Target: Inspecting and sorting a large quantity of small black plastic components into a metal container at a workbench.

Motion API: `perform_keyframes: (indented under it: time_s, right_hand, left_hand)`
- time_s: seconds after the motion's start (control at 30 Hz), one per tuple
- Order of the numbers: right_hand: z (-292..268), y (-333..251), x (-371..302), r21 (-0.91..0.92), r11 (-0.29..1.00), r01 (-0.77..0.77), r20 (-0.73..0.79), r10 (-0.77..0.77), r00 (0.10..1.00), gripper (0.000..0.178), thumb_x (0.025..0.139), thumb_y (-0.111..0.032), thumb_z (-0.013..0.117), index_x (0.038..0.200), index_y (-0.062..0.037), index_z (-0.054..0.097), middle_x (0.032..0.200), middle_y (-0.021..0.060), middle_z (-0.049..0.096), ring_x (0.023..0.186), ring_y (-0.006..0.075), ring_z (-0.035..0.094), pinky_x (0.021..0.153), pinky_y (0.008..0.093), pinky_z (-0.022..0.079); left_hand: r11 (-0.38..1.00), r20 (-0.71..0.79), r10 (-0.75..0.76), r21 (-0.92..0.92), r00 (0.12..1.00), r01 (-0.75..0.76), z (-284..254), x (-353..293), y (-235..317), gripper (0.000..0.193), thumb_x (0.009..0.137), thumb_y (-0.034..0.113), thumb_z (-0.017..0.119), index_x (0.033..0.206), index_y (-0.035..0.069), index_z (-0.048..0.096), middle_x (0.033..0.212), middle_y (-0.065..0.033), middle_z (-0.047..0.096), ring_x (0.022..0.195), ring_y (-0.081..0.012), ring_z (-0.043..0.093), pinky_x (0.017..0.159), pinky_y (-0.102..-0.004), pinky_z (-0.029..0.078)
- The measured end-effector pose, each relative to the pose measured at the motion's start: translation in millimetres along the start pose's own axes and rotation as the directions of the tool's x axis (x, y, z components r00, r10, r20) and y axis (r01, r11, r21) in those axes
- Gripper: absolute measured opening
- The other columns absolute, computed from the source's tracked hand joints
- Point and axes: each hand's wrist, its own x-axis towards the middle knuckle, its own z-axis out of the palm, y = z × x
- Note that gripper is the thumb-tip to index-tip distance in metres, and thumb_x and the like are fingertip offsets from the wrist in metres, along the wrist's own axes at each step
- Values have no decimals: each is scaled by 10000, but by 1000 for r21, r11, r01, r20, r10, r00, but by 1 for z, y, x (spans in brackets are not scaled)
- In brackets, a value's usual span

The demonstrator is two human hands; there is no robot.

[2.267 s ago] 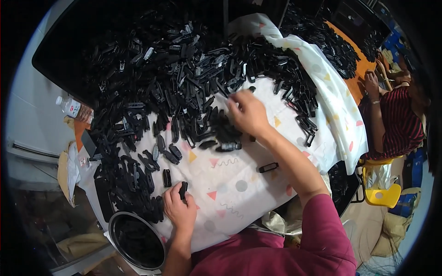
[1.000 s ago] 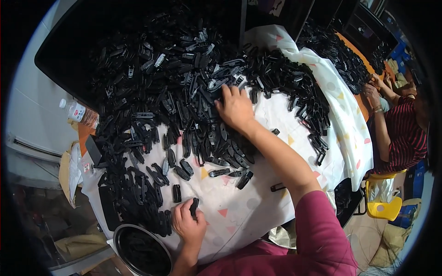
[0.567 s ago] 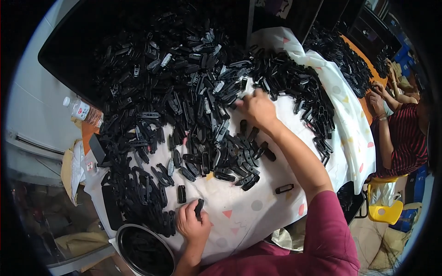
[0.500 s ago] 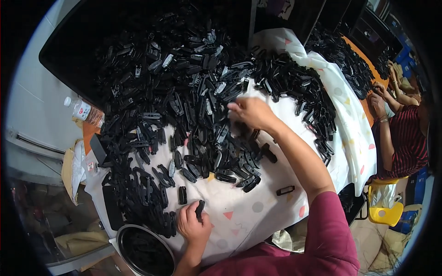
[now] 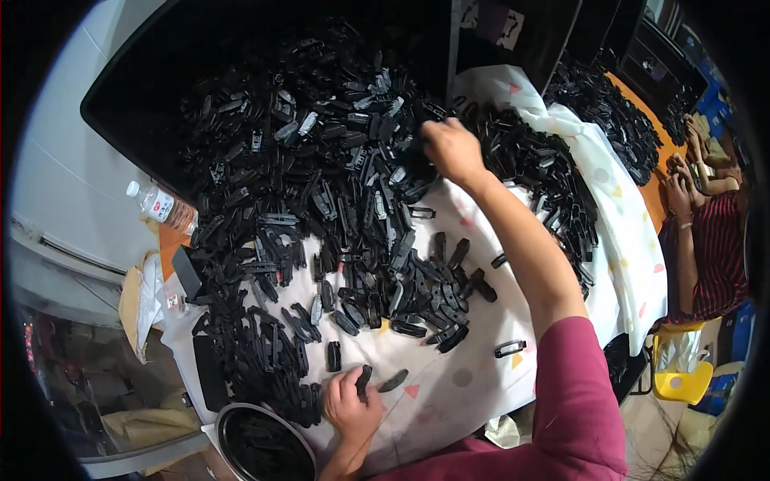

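My left hand rests near the front edge of the cloth, closed around a small black plastic piece that sticks up between its fingers. Just right of it, a curved black piece lies loose on the cloth. Another black piece stands beyond the left hand. Farther off, my right hand reaches over the large heap of black plastic pieces with its fingers curled down; what they grip, if anything, is hidden. A rectangular black frame lies alone to the right.
A patterned white cloth covers the table. At the front left stands a round black tub with black pieces inside. A drink bottle stands at the left edge. Another person in a striped shirt handles pieces at right, near a yellow stool.
My right hand has moved away from me, toward the back of the heap. A curved black piece now lies right of my left hand. The whole view has shifted slightly.
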Motion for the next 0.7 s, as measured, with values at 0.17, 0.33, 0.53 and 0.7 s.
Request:
perform_keyframes:
  time_s: [0.17,0.33,0.53,0.7]
  right_hand:
    - [8,6,9,4,998,70,122,-70,990,90,715,-58,529,802,-73,517,786,78,629,777,306,564,727,369,462]
    - [-28,-29,-14,172,977,-125,-153,152,976,141,697,-45,598,826,-80,554,745,91,588,721,286,559,630,381,458]
    - [-51,-83,-34,435,900,-33,370,-146,917,316,765,-318,678,996,-111,618,933,109,617,912,299,583,757,378,475]
    - [16,-110,16,147,942,-301,305,246,920,373,814,-389,581,1064,-112,577,929,160,610,815,339,619,688,424,505]
  left_hand:
    - [1000,9,-14,3,1000,14,1,2,0,295,675,73,606,969,58,595,904,-117,562,836,-316,552,733,-396,446]
    - [999,20,-24,-27,1000,25,1,1,1,300,667,89,609,966,65,600,900,-113,565,841,-313,551,738,-396,444]
    - [1000,-3,-23,-21,1000,23,-1,2,0,279,661,84,609,939,62,604,882,-112,567,828,-316,553,728,-400,444]
    - [1000,-17,-4,2,1000,4,1,3,2,281,660,80,609,940,60,602,879,-110,568,822,-317,555,720,-399,445]
